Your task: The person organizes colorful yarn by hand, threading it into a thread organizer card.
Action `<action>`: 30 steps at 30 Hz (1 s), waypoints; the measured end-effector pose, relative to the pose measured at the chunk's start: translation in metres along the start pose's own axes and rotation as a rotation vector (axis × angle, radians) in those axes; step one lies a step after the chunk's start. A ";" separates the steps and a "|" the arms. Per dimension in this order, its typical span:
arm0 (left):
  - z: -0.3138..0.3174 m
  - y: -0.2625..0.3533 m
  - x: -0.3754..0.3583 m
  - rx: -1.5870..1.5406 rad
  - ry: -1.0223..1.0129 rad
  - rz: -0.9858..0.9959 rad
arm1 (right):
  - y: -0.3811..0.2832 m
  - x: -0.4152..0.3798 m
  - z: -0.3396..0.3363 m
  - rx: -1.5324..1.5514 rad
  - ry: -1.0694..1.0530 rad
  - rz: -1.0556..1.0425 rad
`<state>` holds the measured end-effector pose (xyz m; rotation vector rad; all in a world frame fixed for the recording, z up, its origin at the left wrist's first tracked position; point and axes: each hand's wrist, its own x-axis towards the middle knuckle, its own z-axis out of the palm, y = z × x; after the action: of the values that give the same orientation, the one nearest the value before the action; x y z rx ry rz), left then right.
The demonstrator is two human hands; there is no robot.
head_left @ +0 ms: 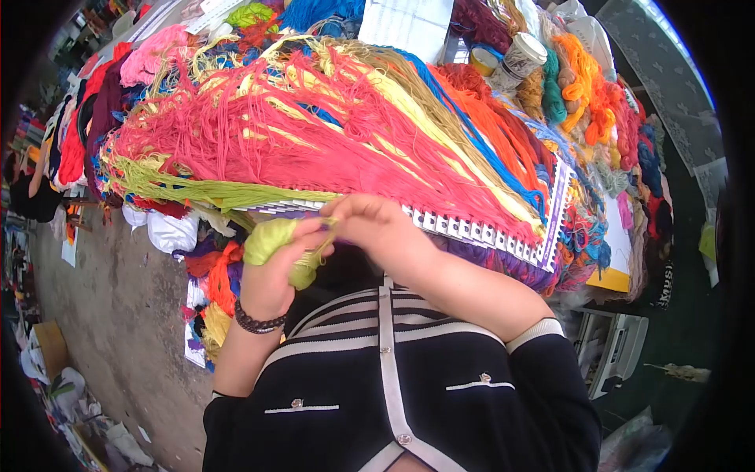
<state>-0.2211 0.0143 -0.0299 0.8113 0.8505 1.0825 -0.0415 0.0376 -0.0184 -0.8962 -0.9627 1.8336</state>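
Note:
A lime-green skein of thread (271,240) rests in my left hand (275,271), whose fingers are wrapped round it. My right hand (373,224) meets the left fingertips, its thumb and fingers pinched at strands of the same green thread. Just beyond both hands lies a row of white cards with holes (472,232), strung with long threads. Pink threads (314,141) fan over most of the pile, and a band of green threads (228,193) runs along its near left edge. My fingers partly hide the cards behind them.
Orange skeins (582,75), a white cup (523,57) and a paper sheet (405,30) lie at the back. Loose thread bundles (216,275) hang at the left. A grey machine (613,346) stands low at the right. Another person (35,185) is at the far left.

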 end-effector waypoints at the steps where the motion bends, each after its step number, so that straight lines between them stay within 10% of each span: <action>1: -0.010 -0.005 -0.002 -0.027 0.073 0.103 | -0.008 0.001 -0.002 0.037 0.083 -0.073; 4: -0.044 0.007 -0.012 -0.458 0.121 0.077 | -0.063 -0.018 -0.036 0.605 -0.078 -0.015; 6: -0.086 0.025 -0.014 -0.655 0.255 0.174 | -0.113 -0.040 -0.079 0.394 -0.255 -0.212; 11: -0.186 0.041 -0.032 -0.499 0.372 0.265 | -0.235 -0.118 -0.189 -0.755 1.082 -0.955; 13: -0.154 0.035 -0.024 -0.363 0.389 0.145 | -0.227 -0.117 -0.180 -0.941 1.185 -0.973; 16: -0.072 0.018 0.005 -0.211 0.230 -0.139 | -0.158 -0.065 -0.119 -0.951 0.654 -0.382; 20: -0.001 -0.004 0.038 -0.067 -0.046 -0.266 | -0.049 -0.015 -0.081 -1.083 0.154 -0.196; 30: 0.030 -0.036 0.061 0.104 0.042 -0.313 | -0.009 0.018 -0.076 -0.822 0.092 0.251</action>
<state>-0.1658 0.0586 -0.0589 0.7143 1.0379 0.7861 0.0201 0.0768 -0.0479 -1.6335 -1.6437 1.5576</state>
